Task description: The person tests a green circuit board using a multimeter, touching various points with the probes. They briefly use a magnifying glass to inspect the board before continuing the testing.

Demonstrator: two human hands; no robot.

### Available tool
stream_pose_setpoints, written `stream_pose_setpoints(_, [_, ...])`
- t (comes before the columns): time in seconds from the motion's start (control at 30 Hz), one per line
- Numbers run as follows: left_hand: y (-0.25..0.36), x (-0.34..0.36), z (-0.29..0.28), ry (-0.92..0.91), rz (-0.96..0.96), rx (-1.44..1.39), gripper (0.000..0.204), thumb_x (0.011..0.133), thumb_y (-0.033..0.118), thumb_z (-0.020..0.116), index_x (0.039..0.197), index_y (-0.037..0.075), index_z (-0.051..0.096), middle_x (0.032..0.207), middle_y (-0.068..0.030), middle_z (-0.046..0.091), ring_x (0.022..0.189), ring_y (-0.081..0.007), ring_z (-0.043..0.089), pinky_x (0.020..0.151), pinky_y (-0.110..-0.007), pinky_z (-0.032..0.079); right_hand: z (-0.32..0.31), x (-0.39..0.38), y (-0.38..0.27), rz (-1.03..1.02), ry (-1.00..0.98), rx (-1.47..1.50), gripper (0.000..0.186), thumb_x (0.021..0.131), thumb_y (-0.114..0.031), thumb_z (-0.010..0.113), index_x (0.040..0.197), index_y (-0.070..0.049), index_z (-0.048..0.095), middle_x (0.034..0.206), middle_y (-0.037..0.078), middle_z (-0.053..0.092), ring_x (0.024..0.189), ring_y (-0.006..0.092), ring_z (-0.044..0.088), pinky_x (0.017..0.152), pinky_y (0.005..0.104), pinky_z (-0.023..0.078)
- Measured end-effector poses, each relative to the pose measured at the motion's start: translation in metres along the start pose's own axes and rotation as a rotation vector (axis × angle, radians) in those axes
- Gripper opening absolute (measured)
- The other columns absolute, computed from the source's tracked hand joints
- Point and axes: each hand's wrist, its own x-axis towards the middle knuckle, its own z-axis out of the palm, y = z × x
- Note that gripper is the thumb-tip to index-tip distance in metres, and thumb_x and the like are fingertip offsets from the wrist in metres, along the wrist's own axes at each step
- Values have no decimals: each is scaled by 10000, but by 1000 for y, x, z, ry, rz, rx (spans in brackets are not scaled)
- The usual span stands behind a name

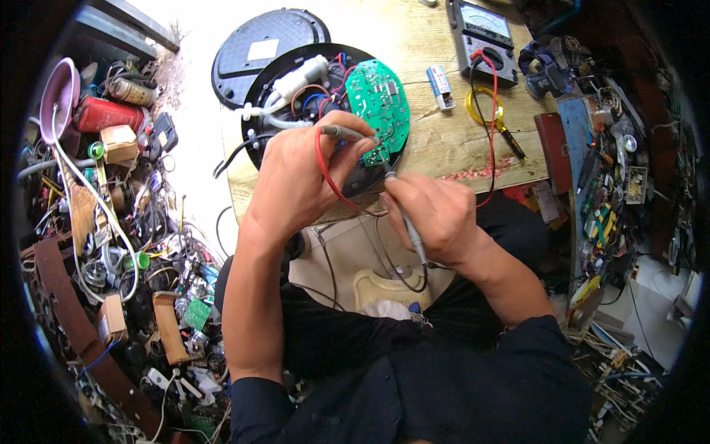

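My left hand [296,174] pinches a grey test probe [336,132] with a red lead, and its fingers also touch the lower edge of a green circuit board [381,96]. My right hand [438,214] grips another test probe [410,228], with a dark lead, its tip pointing at the board's lower end. Exact contact of the tips is too small to tell. The board leans on a round black housing [255,92] that holds a white cylinder-shaped part [303,78], tubing and several wires. Behind it lies a round black cover [292,33] with a white label.
On the wooden table [429,33], an analog multimeter [484,44] has the leads plugged in. Nearby lie a small battery-like block [440,87] and a yellow-rimmed magnifying glass [471,111]. Tools crowd a side bench [603,192]. Scrap surrounds a red cylinder [111,115] at left.
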Motion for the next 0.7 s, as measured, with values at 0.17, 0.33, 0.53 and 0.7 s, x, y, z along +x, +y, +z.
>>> stream_pose_setpoints(0.17, [-2, -4, -4, 49, -74, -133, 126, 1077, 71, 732, 1176, -1, 762, 1071, -98, 824, 948, -145, 750, 851, -313, 602, -6, 4, 2, 7, 51, 29, 354, 844, -15, 858, 1159, -2, 694, 937, 153, 761, 712, 306, 763, 599, 399, 596])
stream_pose_setpoints(0.33, [-6, -6, -8, 42, -54, -111, 121, 1079, 60, 724, 1177, -4, 756, 1071, -102, 833, 962, -142, 760, 859, -303, 603, -7, 6, 7, 41, 46, 26, 336, 853, -17, 846, 1152, -13, 693, 911, 136, 760, 705, 297, 763, 587, 398, 592])
stream_pose_setpoints(0.53, [-4, -3, -5, 30, -36, -46, 110, 1071, 57, 733, 1167, 6, 753, 1041, -97, 837, 940, -139, 767, 839, -301, 607, -3, 4, 10, 47, 49, 23, 328, 869, -25, 847, 1159, -18, 693, 906, 129, 763, 716, 295, 766, 589, 395, 591])
stream_pose_setpoints(0.7, [-15, -4, 2, 61, 19, -60, 115, 1054, 65, 759, 1160, 21, 757, 988, -88, 830, 866, -127, 753, 760, -293, 589, -1, 7, 8, 53, 56, 39, 304, 880, -24, 843, 1142, -21, 690, 900, 133, 761, 712, 301, 763, 583, 403, 584])
